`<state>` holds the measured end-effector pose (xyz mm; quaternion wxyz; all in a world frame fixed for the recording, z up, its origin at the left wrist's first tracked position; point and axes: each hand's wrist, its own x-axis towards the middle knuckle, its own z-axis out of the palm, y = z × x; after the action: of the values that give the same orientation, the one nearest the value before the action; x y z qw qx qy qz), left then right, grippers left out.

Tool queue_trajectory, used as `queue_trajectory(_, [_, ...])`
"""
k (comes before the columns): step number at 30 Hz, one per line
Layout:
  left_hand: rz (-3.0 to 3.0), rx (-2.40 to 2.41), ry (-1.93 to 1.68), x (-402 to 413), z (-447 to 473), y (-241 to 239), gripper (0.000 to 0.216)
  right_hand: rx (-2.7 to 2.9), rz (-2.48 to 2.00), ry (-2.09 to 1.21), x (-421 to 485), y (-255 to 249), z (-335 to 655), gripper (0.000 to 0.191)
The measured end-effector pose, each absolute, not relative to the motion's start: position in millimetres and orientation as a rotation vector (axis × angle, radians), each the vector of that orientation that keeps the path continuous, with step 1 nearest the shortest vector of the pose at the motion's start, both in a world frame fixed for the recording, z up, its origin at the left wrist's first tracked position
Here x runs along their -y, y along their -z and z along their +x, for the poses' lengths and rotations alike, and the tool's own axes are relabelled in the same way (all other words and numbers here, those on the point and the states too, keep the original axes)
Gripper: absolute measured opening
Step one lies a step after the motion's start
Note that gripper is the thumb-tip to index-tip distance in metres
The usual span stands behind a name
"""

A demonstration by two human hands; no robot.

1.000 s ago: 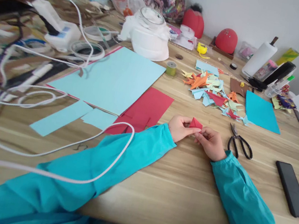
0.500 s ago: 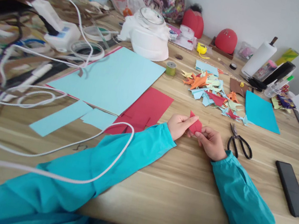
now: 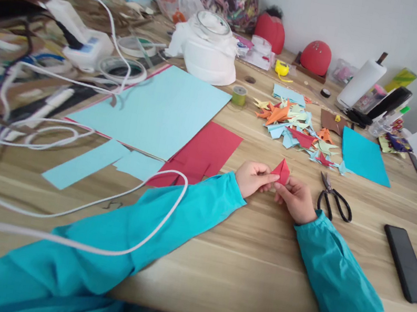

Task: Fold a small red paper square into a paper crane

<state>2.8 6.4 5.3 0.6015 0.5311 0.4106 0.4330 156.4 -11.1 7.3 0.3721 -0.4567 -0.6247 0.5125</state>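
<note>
Between my two hands is a small folded red paper (image 3: 282, 170), its pointed tip upward. My left hand (image 3: 251, 178) pinches its lower left side with thumb and fingers. On the lower right, my right hand (image 3: 297, 198) also grips it, thumb in front; the fingers behind the paper are partly hidden. Beyond the hands lies a pile of folded paper cranes (image 3: 297, 125) in orange, red, yellow and light blue. Black-handled scissors (image 3: 332, 196) rest just right of my right hand. Red paper sheets (image 3: 213, 149) lie left of my left hand.
Large light blue sheets (image 3: 156, 110) and a cut strip (image 3: 85, 163) lie at left. A white cable (image 3: 182, 194) loops over my left sleeve. A phone (image 3: 408, 264) and a blue sheet (image 3: 366, 157) are at right; a thread spool (image 3: 238, 95) stands behind.
The folded red paper has turned between my fingers and shifted slightly right; its tip now points straight up. Both hands keep hold of it, with the arms almost unmoved.
</note>
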Motion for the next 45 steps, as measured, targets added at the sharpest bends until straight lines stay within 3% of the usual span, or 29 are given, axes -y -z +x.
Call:
queue_trajectory(21, [1.279,-0.922,-0.985,-4.5,2.8,-5.0,0.035,1.578,-1.224,-1.272,12.2,-8.6,156.4,0.038])
queue_trajectory(36, [1.357,-0.974,-1.027,-2.7,4.5,-2.7,0.023,1.649,-1.201,-1.391,14.7,-12.8,156.5,0.031])
queue_trajectory(45, [1.247,-1.001,-0.990,-1.6,3.6,-5.5,0.044,1.666,-1.143,-1.409,14.4,-11.1,156.1,0.032])
